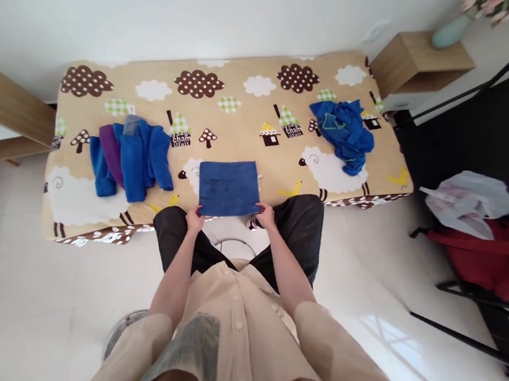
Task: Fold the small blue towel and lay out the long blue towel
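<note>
My left hand (194, 219) and right hand (266, 216) pinch near corners of flat blue cloth (229, 188) at near edge of sheep-print bedsheet (238, 135); long axis left-right, along edge. Open sheet beyond; blue-and-purple cloth pile (133, 165) near left, crumpled blue cloth (347, 131) farther right.

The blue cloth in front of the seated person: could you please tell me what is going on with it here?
A seated person has both hands on a rectangular blue cloth, which lies spread flat on a sheep-print sheet. The left hand holds its near left corner, and the right hand its near right corner. To the left lies a group of folded blue and purple cloths; to the right, a crumpled blue heap of cloth.
</note>
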The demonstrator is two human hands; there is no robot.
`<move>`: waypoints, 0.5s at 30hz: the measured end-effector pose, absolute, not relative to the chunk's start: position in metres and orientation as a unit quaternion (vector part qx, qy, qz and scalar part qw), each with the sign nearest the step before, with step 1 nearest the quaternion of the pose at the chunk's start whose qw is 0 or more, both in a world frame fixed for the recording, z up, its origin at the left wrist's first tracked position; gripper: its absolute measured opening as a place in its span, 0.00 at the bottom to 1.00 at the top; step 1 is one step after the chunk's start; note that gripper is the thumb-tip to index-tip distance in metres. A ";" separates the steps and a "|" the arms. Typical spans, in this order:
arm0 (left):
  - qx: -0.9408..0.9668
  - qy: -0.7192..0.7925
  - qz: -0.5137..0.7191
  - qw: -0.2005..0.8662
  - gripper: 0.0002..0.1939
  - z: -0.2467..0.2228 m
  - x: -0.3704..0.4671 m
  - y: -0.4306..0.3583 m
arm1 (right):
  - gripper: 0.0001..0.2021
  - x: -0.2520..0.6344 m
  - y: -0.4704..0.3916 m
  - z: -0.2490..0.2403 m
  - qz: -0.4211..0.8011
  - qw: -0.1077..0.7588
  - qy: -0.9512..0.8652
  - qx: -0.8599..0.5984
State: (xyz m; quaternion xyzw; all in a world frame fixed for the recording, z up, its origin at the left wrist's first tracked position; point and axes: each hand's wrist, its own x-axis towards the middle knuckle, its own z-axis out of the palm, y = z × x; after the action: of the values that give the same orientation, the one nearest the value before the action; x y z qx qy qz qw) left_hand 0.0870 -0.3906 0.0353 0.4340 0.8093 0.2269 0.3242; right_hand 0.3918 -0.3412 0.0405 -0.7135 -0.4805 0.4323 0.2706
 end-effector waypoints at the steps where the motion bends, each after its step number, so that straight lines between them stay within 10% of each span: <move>1: 0.438 0.808 0.227 0.323 0.26 0.035 0.087 -0.390 | 0.23 0.392 -0.341 0.040 0.417 0.266 -0.494 -0.715; 15: 0.413 0.826 0.217 0.316 0.17 0.018 0.083 -0.381 | 0.16 0.394 -0.331 0.023 0.378 0.198 -0.497 -0.756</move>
State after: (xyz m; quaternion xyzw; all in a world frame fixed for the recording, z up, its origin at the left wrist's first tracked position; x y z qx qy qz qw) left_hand 0.0834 -0.3813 0.0184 0.4130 0.8261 0.2171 0.3160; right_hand 0.3943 -0.3313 0.0230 -0.7560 -0.4965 0.3777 0.1980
